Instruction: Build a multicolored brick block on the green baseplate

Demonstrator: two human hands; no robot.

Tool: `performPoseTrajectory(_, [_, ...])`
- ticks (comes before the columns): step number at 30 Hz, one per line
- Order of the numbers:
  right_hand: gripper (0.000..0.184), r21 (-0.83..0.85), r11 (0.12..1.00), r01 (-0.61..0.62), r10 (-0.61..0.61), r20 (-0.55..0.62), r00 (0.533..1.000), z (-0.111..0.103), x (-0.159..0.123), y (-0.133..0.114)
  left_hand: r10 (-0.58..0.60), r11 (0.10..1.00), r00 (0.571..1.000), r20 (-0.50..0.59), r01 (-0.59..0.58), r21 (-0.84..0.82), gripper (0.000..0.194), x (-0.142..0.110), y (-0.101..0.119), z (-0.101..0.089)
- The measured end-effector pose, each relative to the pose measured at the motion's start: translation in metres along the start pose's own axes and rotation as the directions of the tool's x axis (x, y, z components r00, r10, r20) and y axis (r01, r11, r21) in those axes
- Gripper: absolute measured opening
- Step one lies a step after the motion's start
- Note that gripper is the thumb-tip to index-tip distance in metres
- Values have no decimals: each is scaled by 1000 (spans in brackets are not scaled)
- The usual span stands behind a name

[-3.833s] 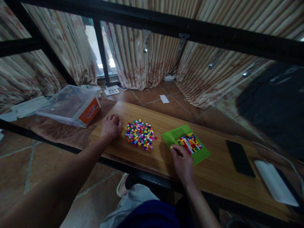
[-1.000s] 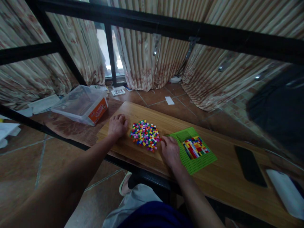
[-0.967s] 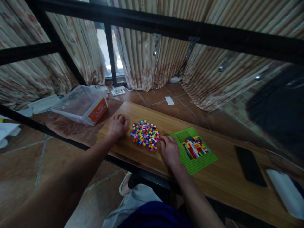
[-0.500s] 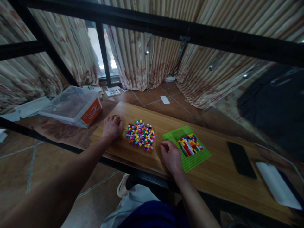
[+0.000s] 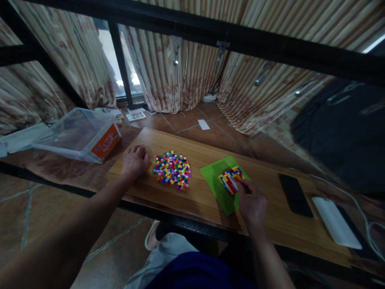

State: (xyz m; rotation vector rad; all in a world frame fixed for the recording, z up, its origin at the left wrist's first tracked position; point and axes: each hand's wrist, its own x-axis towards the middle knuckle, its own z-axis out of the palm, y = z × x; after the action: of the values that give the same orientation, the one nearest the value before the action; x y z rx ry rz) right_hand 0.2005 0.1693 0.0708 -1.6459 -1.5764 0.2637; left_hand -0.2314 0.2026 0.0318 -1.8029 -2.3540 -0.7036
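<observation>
The left arm stretches forward, its hand (image 5: 135,161) palm-down on the counter (image 5: 192,198), fingers curled, beside the loose bricks (image 5: 171,170). The right hand (image 5: 252,200) bends over the green board (image 5: 225,202), fingertips drawn together at its joined bricks (image 5: 229,178). Whether either of the hands grips anything, I cannot tell.

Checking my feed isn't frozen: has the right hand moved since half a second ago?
Yes: judged against the green board, the right hand has moved right, from the board's left edge to the bricks on it.
</observation>
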Motion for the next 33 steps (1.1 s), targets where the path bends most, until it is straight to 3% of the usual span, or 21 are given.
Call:
performPoseTrajectory(7, [35,-169,981,91,-101,-52,994,9,18,13,-14,1000,1000,-15,14,1,37,0,0,0])
performPoseTrajectory(21, [28,-96,993,65,-71,-62,996,17,26,21,-10,1000,1000,0,10,1,37,1,-1,1])
performPoseTrajectory(33, [32,-142,968,207,-220,-88,971,20,19,29,-3,1000,1000,8,3,16,36,2,-2,1])
